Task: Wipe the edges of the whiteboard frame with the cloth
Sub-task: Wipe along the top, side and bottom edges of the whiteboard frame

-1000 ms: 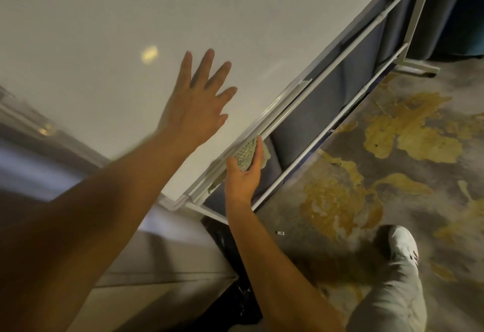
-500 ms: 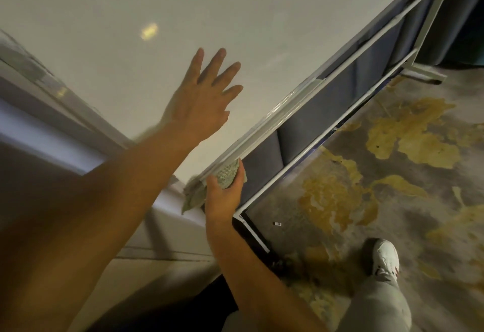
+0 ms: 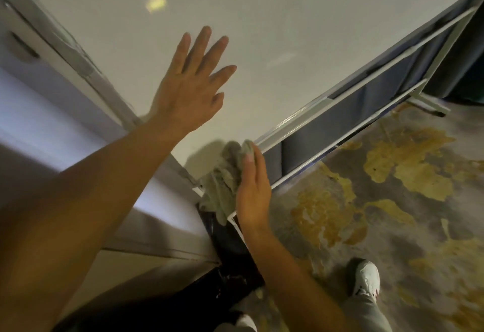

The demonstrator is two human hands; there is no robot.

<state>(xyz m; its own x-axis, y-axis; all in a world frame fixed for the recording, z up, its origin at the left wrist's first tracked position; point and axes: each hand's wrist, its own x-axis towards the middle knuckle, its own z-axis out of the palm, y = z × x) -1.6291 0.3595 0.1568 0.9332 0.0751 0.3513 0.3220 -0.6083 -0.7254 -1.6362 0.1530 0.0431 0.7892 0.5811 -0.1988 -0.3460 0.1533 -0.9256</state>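
At the frame's (image 3: 301,119) lower corner, right hand (image 3: 252,187) presses the cloth (image 3: 222,182), fingers clamped; left hand (image 3: 191,88), fingers spread, braces the whiteboard (image 3: 288,30). Next: probably turn up the side edge.

The left hand (image 3: 192,90) lies flat, fingers spread, on the whiteboard (image 3: 275,30). The right hand (image 3: 252,187) presses a grey-green cloth (image 3: 222,185) against the frame's (image 3: 301,116) lower corner, seemingly gripping it, over patterned carpet (image 3: 392,200), a white shoe (image 3: 366,280) nearby
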